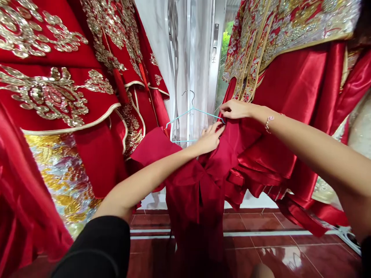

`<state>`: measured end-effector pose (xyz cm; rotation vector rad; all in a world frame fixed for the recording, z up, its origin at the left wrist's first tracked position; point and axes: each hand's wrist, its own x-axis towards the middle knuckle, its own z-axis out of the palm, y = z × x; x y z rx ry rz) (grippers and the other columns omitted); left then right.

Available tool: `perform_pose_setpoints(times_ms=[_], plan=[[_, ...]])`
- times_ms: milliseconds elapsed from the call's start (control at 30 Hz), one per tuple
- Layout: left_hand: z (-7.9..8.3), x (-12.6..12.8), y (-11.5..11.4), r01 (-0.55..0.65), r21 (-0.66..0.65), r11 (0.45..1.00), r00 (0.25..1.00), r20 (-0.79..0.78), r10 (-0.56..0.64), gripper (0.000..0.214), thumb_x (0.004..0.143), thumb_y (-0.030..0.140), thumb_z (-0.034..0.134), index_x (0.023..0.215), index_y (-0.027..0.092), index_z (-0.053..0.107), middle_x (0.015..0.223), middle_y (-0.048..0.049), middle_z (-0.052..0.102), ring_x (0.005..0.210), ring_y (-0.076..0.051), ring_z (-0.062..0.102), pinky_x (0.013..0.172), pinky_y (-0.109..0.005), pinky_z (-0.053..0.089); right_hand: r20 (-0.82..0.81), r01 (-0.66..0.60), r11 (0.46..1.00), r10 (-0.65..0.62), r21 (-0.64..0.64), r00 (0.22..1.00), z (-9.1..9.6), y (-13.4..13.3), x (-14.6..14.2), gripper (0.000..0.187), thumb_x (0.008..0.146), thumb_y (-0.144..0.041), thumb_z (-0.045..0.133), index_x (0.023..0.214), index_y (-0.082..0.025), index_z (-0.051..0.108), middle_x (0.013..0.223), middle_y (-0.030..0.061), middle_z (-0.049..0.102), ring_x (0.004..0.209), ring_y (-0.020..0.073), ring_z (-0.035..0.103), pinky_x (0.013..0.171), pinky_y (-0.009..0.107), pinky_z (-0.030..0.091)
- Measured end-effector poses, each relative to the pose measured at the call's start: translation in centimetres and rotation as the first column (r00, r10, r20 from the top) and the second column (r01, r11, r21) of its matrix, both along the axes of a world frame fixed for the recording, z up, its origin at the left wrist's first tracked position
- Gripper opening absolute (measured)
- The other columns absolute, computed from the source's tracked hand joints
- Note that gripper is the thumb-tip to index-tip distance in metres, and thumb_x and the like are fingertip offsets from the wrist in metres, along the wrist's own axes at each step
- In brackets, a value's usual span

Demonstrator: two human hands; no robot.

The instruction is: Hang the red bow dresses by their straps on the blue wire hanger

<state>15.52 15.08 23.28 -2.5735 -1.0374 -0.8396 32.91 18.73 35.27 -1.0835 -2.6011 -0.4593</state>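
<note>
A dark red dress (188, 181) hangs in front of me on a light blue wire hanger (180, 117) with a bare metal hook. Its left shoulder lies over the hanger's left arm. My left hand (210, 138) is at the dress's right shoulder, fingers closed on the fabric near the end of the hanger. Just above and to the right, my right hand (234, 109) pinches at the hanger's right tip and the strap edge; its fingertips partly hide what they grip. A bracelet circles the right wrist.
Red embroidered garments (55, 92) hang close on the left, and red satin garments with a beaded top (290, 112) on the right. Behind are a white curtain (181, 58) and a door frame (214, 58). A pale rail (261, 233) runs low above the red tiled floor (243, 251).
</note>
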Motion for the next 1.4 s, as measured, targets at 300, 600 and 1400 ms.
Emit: perform_pose_setpoints(times_ms=[300, 600, 1400], plan=[[-1.7, 0.1, 0.6, 0.003, 0.126, 0.992, 0.984, -0.177, 0.02, 0.042, 0.09, 0.009, 0.043, 0.122, 0.012, 0.07, 0.158, -0.021, 0.039, 0.15, -0.034, 0.034, 0.125, -0.055, 0.025, -0.211, -0.091, 0.986, 0.06, -0.139, 0.976, -0.6, 0.8, -3.0, 0.041, 0.083, -0.031, 0.061, 0.119, -0.022, 0.043, 0.078, 0.0018, 0.065, 0.063, 0.018, 0.048, 0.077, 0.04, 0.047], [-3.3, -6.1, -3.8, -0.063, 0.119, 0.991, 0.993, -0.095, 0.075, 0.049, 0.087, 0.007, 0.048, 0.125, 0.029, 0.069, 0.144, -0.0156, 0.058, 0.14, -0.036, 0.048, 0.124, -0.065, 0.018, -0.621, -0.061, 0.937, 0.275, 0.344, 0.734, -3.0, -1.8, -5.2, 0.026, 0.093, -0.025, 0.047, 0.118, -0.023, 0.043, 0.114, 0.0092, 0.057, 0.101, 0.0206, 0.054, 0.095, 0.036, 0.047], [7.0, -23.9, 0.8, 0.043, -0.413, 0.91, 0.999, 0.04, -0.029, 0.046, 0.081, 0.061, 0.065, 0.067, 0.017, 0.064, 0.107, -0.0069, 0.051, 0.106, -0.021, 0.05, 0.108, -0.038, 0.04, -0.601, 0.286, 0.955, -0.182, 0.081, 0.778, -11.0, 1.4, -5.8, 0.033, 0.093, -0.035, 0.042, 0.115, -0.022, 0.062, 0.095, 0.0107, 0.073, 0.085, 0.0285, 0.063, 0.068, 0.033, 0.039]])
